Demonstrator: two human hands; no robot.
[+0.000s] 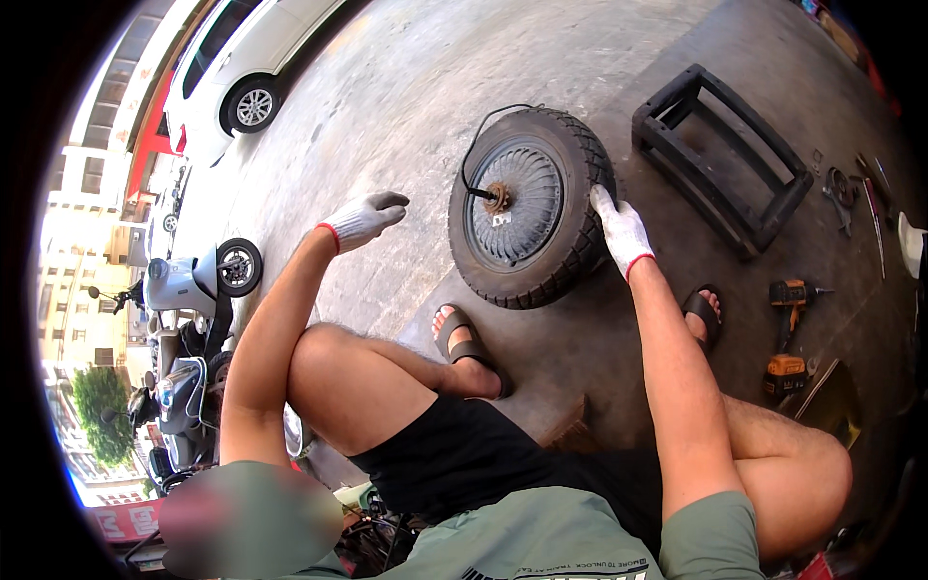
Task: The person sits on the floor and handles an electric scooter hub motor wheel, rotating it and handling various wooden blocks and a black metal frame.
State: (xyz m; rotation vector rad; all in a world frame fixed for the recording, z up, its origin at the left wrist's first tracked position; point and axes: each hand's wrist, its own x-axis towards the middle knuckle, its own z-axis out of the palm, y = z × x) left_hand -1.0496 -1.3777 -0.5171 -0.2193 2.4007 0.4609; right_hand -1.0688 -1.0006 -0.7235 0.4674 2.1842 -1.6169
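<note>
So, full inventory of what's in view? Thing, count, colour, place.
floor: 1, grey, throughout
wheel: 1, black and grey, centre
cable: 1, black, arching from the wheel
frame: 1, black, right of wheel
drill: 1, orange and black, right
hand tools: several, count unclear, mixed colours, right
block: 1, brown, lower centre
car: at least 1, white, upper left
scooters: at least 2, pale and dark, left
buildings: several, pale, far left
tree: 1, green, far left
shirt: 1, green, lower edge
shorts: 1 pair, black, lower centre
sandals: 2, dark, worn, centre and right
legs: 2, bare, flanking the shorts
left hand: 1, white-gloved, left of wheel
right hand: 1, white-gloved, fingers on wheel
</note>
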